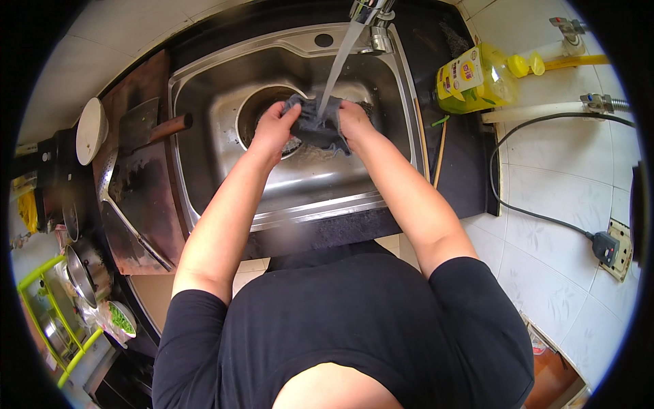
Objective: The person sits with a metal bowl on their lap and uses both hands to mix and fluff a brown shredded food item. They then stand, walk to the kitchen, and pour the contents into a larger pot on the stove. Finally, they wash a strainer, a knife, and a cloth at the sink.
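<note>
A wet grey cloth (315, 117) is stretched between my two hands over the metal sink (286, 191). My left hand (274, 129) grips its left end, thumb on top. Its right end is held by my right hand (354, 121), whose fingers are partly hidden behind the cloth. Water runs from the faucet (373, 27) straight onto the middle of the cloth. Below and to the left of it, a round metal pot (244, 121) sits in the basin, partly covered by the cloth and my left hand. A dark scrubber-like thing shows behind my right hand.
Left of the sink lie a cutting board (133, 225), a cleaver (139, 126) with a wooden handle, a skimmer (107, 180) and a white bowl (92, 131). On the right are a yellow dish soap bottle (477, 78), chopsticks (439, 153) and a black cable (501, 194) with its plug.
</note>
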The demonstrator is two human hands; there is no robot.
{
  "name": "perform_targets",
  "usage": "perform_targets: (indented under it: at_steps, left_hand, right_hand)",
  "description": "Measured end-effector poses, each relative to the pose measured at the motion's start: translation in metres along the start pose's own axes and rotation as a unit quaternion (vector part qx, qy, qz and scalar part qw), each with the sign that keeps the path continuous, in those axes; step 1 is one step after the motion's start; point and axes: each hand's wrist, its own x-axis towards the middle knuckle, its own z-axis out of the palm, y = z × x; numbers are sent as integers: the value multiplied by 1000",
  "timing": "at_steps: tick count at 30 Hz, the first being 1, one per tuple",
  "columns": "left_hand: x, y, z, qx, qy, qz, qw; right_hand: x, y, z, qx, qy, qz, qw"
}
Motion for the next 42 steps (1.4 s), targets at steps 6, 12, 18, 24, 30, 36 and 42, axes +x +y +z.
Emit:
perform_targets:
  at_steps: [6, 12, 18, 24, 30, 36, 42]
  left_hand:
    - [-27, 33, 30, -100, -93, 59, 989]
    - [-7, 44, 28, 26, 91, 169, 981]
    - [1, 63, 10, -107, -60, 165, 979]
    - [-19, 57, 25, 112, -101, 211, 966]
    - [-30, 37, 26, 401, -12, 373, 837]
    - [-36, -6, 18, 419, 100, 313, 846]
    - [-42, -22, 8, 377, 146, 263, 876]
  right_hand:
    - [-31, -27, 25, 174, -77, 203, 961]
    - [-21, -51, 48, 68, -73, 51, 994]
    - [-31, -71, 47, 15, -138, 58, 989]
    - [-25, -64, 37, -50, -374, 142, 915]
    - [-27, -22, 29, -225, -249, 151, 930]
    - [-37, 31, 45, -347, -249, -48, 903]
    - [-40, 49, 60, -598, -152, -123, 777]
